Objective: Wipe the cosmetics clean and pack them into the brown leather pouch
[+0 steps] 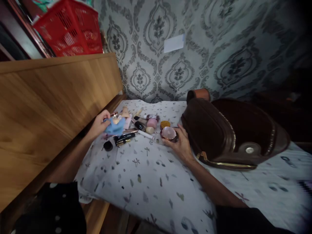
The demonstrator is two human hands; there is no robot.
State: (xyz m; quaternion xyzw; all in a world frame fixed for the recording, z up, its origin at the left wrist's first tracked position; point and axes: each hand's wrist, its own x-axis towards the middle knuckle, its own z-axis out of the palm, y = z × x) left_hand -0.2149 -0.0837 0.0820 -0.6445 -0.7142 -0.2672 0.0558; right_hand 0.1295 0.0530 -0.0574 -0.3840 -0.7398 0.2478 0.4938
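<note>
"While the left hand point(100, 122) pinched a blue cloth point(114, 127), what did the right hand point(181, 143) do?"

"It gripped a round container point(169, 133) between thumb and fingers, just in front of an amber pot point(165, 124) and left of the brown bag point(207, 126)."

"And where was the cloth?"

"At the left end of the scattered cosmetics point(139, 125), near a black cap point(108, 146) that lay on the patterned sheet point(151, 175)."

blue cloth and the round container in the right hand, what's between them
In the head view, the stretch from the blue cloth to the round container holds, among others, a dark bottle, a cream-coloured round piece and a white stick.
</note>
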